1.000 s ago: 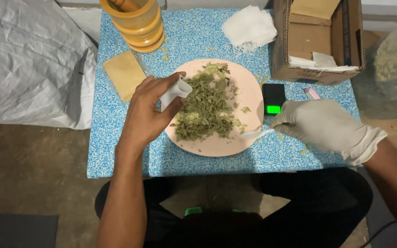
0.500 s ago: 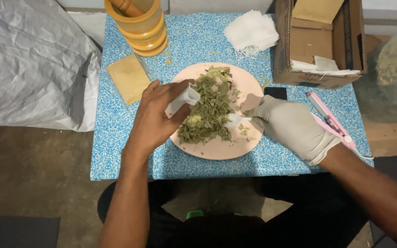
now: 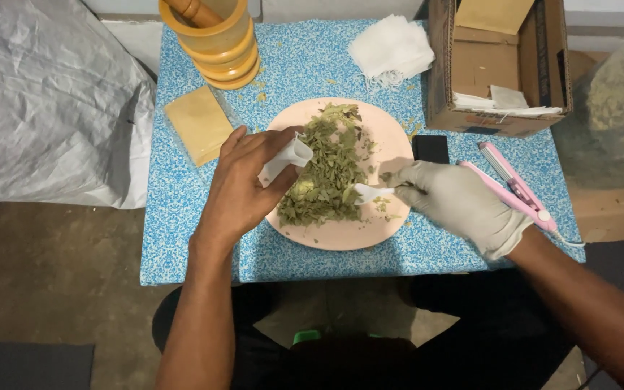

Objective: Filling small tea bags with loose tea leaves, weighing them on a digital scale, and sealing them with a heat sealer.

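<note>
A pale pink plate (image 3: 391,133) on the blue speckled table (image 3: 312,65) holds a heap of dried green leaves (image 3: 330,170). My left hand (image 3: 243,184), bare, holds a small open white paper pouch (image 3: 287,157) over the plate's left edge, mouth toward the leaves. My right hand (image 3: 456,202), in a white glove, grips a small white plastic spoon (image 3: 366,192) whose bowl rests at the right side of the leaf heap.
A yellow mortar with wooden pestle (image 3: 214,36) stands at the back left, a tan flat packet (image 3: 198,123) beside it. White pouches (image 3: 391,47), a cardboard box (image 3: 496,65), a small black scale (image 3: 431,148) and a pink sealer tool (image 3: 514,184) lie right. A grey sack (image 3: 45,101) lies left.
My gloved right hand came in from the table's right side to the plate and set the spoon into the leaves. The left hand with the pouch stayed put. The scale's green light no longer shows.
</note>
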